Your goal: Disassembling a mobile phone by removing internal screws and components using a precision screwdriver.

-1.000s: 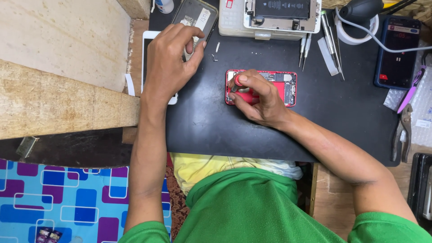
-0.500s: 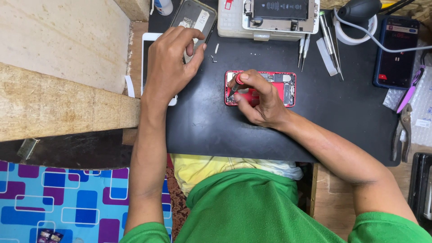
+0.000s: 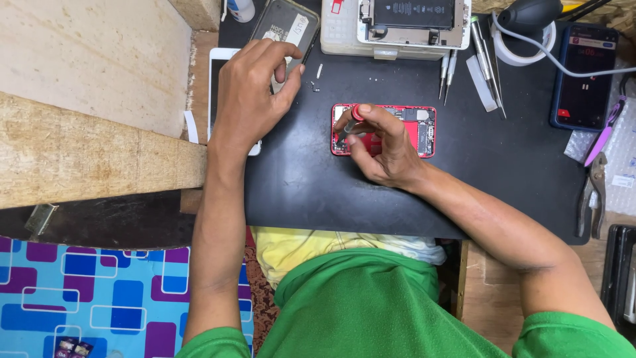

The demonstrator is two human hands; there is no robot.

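An opened red phone body (image 3: 414, 126) lies on the black work mat (image 3: 298, 185), its insides facing up. My right hand (image 3: 381, 149) rests on its left half and grips a small screwdriver (image 3: 350, 123) with a red cap, tip down at the phone's left end. My left hand (image 3: 250, 93) hovers at the mat's left edge over a white phone (image 3: 215, 76), fingers curled with thumb and forefinger pinched near a few tiny screws (image 3: 313, 85). Whether it holds one I cannot tell.
A dark phone screen (image 3: 286, 23) lies at the back left. Behind sits a white tray holding a phone battery assembly (image 3: 411, 20). Tweezers and drivers (image 3: 487, 59) lie right of it, then a lit phone (image 3: 583, 76). Pliers (image 3: 593, 195) sit at the right edge.
My right hand has turned the screwdriver slightly on the red phone. My left hand stays near the white phone.
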